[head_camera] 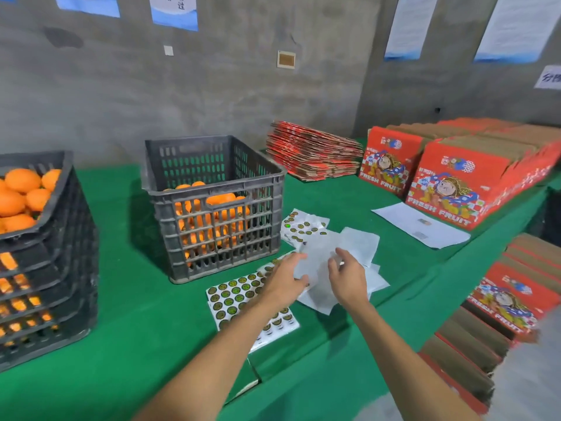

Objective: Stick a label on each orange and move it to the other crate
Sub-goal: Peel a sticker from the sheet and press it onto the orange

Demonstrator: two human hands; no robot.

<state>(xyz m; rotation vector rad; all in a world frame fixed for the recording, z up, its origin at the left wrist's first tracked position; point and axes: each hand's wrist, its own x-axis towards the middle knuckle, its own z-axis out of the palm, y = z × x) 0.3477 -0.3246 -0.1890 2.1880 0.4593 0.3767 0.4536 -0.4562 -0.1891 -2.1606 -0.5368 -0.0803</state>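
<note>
A dark plastic crate [212, 235] stands mid-table, partly filled with oranges [220, 199]. At the left edge a stack of dark crates [69, 232] is heaped with more oranges [22, 192]. In front of the middle crate lies a sheet of round green-gold labels [235, 294], and another label sheet [302, 227] lies behind a pile of blank white backing papers [358, 243]. My left hand [285, 281] rests with spread fingers on the white papers. My right hand [347, 276] hovers over the same pile, fingers loosely curled, and whether it pinches a paper is unclear.
The table has a green cloth [127, 299]. Flattened red cartons [312, 153] are stacked at the back. Red FRESH FRUIT boxes [455, 183] stand at the right, with a white sheet [420, 227] before them. More flat boxes [501, 302] are piled below the table's right edge.
</note>
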